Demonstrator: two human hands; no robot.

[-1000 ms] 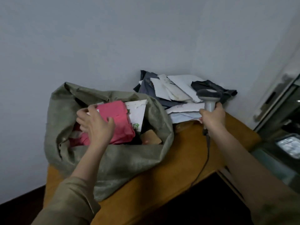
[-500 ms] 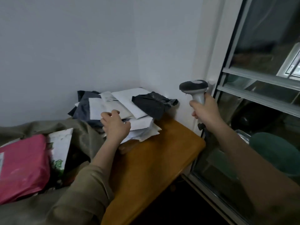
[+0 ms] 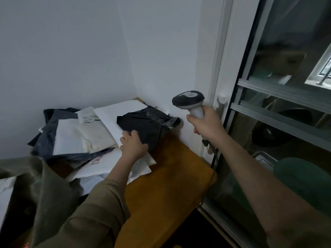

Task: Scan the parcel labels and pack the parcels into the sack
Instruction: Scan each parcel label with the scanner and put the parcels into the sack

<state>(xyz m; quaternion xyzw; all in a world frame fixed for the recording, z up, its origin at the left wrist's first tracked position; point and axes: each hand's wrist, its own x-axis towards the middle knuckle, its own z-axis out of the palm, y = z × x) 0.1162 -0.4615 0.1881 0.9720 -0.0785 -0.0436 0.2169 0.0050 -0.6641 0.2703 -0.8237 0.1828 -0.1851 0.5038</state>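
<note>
- the step in hand looks like fetching the next parcel: the left hand [image 3: 134, 144] has its fingers curled over the near edge of the black parcel [image 3: 147, 125], thumb side tucked under that edge, so it seems to be gripping it rather than just touching.
- that black parcel lies on top of the pile of parcels [image 3: 84, 138], white and grey bags spread to the left of the grip and beneath it, all on the wooden table [image 3: 166, 185].
- the right hand [image 3: 206, 123] is wrapped tight round the handle of the scanner [image 3: 189, 102], held upright to the right of the grip and above it, head turned toward the parcel.
- no label shows on the black parcel's upper face, so the next move probably calls for lifting and turning it until the label faces the scanner.
- the sack [image 3: 44, 185] sits behind and left of the grip, mouth open, where the parcel goes once scanned.
</note>
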